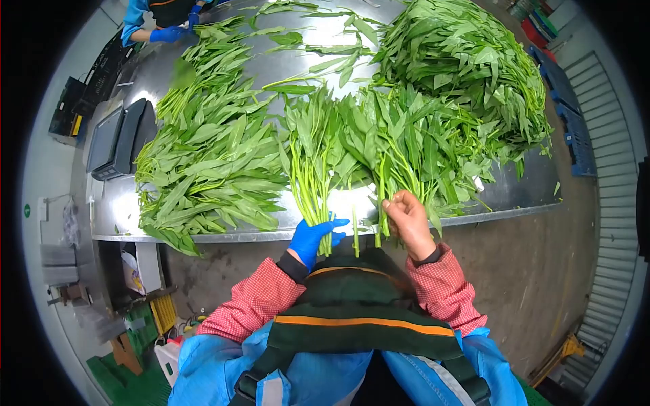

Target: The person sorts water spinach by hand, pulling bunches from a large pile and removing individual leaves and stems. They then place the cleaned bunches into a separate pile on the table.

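Observation:
In a blue glove, my left hand (pixel 313 238) is wrapped round the lower stems of a bunch of water spinach (pixel 313 159), its leaves pointing away from me over the table. My bare right hand (pixel 409 220) pinches a few water spinach stalks (pixel 384 176) between thumb and fingers, just to the right of the bunch. One cut stem (pixel 355 230) stands out between my two hands at the table's near edge. Loose water spinach (pixel 433 149) lies beyond my right hand.
A metal table (pixel 528 186) carries a laid-out row of greens (pixel 217 155) at left and a tall heap (pixel 460 68) at right. A scale (pixel 118 139) stands at the left edge. Across the table are a co-worker's blue-gloved hands (pixel 169 34). Blue crates (pixel 575 139) stand at right.

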Demonstrator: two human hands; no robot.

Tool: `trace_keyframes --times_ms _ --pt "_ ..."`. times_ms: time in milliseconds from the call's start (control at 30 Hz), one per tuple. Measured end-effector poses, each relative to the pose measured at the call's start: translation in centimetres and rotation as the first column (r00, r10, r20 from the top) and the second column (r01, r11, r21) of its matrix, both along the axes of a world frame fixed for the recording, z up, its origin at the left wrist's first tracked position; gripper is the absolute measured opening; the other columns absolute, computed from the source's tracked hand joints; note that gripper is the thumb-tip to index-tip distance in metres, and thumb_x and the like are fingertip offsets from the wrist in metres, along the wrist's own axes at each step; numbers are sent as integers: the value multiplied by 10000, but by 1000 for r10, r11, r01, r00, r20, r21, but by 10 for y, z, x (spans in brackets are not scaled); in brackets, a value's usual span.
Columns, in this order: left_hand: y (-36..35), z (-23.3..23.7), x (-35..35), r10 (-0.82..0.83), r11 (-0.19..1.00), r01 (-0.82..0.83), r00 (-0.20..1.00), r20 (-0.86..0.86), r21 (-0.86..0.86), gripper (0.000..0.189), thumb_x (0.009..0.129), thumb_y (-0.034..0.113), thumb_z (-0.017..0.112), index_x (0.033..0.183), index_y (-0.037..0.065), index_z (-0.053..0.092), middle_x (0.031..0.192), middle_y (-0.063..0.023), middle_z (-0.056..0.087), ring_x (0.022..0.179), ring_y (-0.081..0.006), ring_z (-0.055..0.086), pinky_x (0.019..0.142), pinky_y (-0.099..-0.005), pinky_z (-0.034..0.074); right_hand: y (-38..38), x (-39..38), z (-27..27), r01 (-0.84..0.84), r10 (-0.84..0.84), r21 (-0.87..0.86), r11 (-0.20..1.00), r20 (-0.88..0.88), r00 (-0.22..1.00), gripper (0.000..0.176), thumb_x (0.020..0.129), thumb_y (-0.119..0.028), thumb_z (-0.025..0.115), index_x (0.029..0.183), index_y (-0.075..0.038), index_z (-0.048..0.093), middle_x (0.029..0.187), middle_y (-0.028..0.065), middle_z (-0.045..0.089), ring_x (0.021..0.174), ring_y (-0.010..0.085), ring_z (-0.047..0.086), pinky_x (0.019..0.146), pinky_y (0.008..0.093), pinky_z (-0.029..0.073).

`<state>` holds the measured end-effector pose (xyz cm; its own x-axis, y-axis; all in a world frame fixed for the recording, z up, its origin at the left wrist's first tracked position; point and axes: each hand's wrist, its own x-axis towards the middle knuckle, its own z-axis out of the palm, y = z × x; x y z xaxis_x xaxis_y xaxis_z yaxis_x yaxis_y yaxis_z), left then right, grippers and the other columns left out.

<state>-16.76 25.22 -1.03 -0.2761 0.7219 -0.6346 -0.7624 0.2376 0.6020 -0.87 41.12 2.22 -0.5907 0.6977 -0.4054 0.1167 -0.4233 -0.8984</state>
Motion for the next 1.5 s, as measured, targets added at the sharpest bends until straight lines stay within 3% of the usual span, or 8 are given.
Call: trace_keyframes --times_ms 267,633,733,833,900,1100,1267,1500 --pt "-5 -16 -5 -119 971 110 993 26 214 240 834 112 658 1046 23 590 862 -51 620 708 -125 585 599 -253 474 -16 -12 -50 10 -23 449 893 25 999 160 842 -164 654 808 -55 541 626 -15 495 586 75 461 517 249 400" --pt "8 -39 9 -176 962 217 958 -228 168 284 827 88 676 1097 23 618 945 -67 658 830 -153 624 732 -293 508 -31 -31 -32 -190 194 74 979 -51 980 205 890 -155 637 776 -53 502 563 -30 478 443 47 399 398 209 286" --pt "5 -45 8 -127 981 111 987 95 157 290 837 88 658 1112 9 616 963 -84 663 831 -167 638 738 -302 517 -30 -28 -42 -265 265 204 942 29 964 214 882 -165 642 767 -50 503 567 -42 458 481 50 394 430 226 304" --pt "-6 -89 -1 -240 898 432 640 -730 85 269 838 69 647 1093 -12 617 957 -94 665 803 -186 647 710 -316 528 -29 -26 -36 -412 366 471 780 191 911 258 864 -199 661 740 -38 501 561 -18 462 512 71 418 472 255 348" --pt "5 -77 6 9 997 -22 984 177 77 257 839 56 640 1087 -12 619 947 -94 666 808 -194 653 714 -318 532 -38 -24 -18 -509 425 569 646 285 859 274 861 -215 665 736 -34 502 559 1 461 513 74 423 477 261 353" --pt "-6 -84 -4 -197 965 207 978 -71 159 255 846 80 649 1081 -15 619 939 -89 658 820 -167 636 730 -295 528 -33 -21 -17 -518 489 508 689 202 849 268 887 -215 639 756 -41 482 570 -20 420 523 63 358 475 253 318" --pt "1 -32 -5 -138 989 149 956 259 -25 245 861 119 659 1067 -10 622 932 -94 649 804 -162 630 733 -275 529 -17 -13 -39 -305 308 93 948 -19 951 240 899 -220 624 788 -53 492 604 -54 452 552 36 415 474 228 321" --pt "-2 9 -17 -135 991 122 935 329 58 281 891 104 609 1132 -34 569 1068 -184 634 954 -261 637 847 -366 541 -13 -13 -10 -141 155 239 961 -43 987 207 897 -202 628 873 -25 523 714 -15 537 661 41 509 576 218 427"
